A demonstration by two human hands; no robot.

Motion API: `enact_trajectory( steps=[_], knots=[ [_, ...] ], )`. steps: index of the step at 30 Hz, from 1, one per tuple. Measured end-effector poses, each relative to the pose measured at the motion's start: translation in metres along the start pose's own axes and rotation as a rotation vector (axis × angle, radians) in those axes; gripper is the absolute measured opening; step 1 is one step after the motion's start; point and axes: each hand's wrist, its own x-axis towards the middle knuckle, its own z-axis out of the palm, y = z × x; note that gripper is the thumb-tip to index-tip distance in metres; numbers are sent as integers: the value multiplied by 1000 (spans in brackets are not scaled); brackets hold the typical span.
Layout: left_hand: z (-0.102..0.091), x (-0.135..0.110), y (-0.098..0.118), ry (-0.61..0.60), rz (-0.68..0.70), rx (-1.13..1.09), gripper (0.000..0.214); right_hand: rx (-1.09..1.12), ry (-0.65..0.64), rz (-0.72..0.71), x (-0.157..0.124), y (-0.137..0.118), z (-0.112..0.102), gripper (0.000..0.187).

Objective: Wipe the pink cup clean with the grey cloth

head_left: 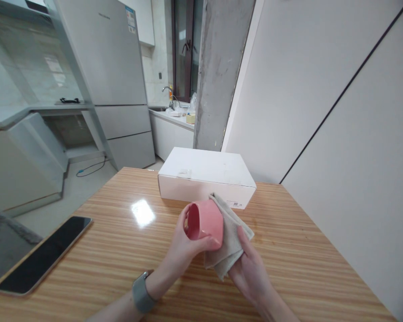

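Note:
A pink cup is held on its side above the wooden table, its mouth turned left. My left hand is wrapped round its lower side; a grey watch sits on that wrist. My right hand grips a beige cloth and presses it against the cup's right side and base. Part of the cloth hangs down between my two hands.
A white flat box lies just behind the cup. A dark phone rests at the table's left edge. A white wall runs along the right. A fridge and a kitchen counter with a tap stand beyond.

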Motion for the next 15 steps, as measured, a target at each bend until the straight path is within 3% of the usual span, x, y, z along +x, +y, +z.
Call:
enact_trajectory(
  steps=[5, 15],
  knots=[
    [-4, 7, -2, 59, -24, 13, 88, 19, 31, 29, 1, 2, -3, 48],
    [-10, 5, 6, 96, 212, 289, 97, 46, 31, 21, 5, -4, -2, 41]
  ],
)
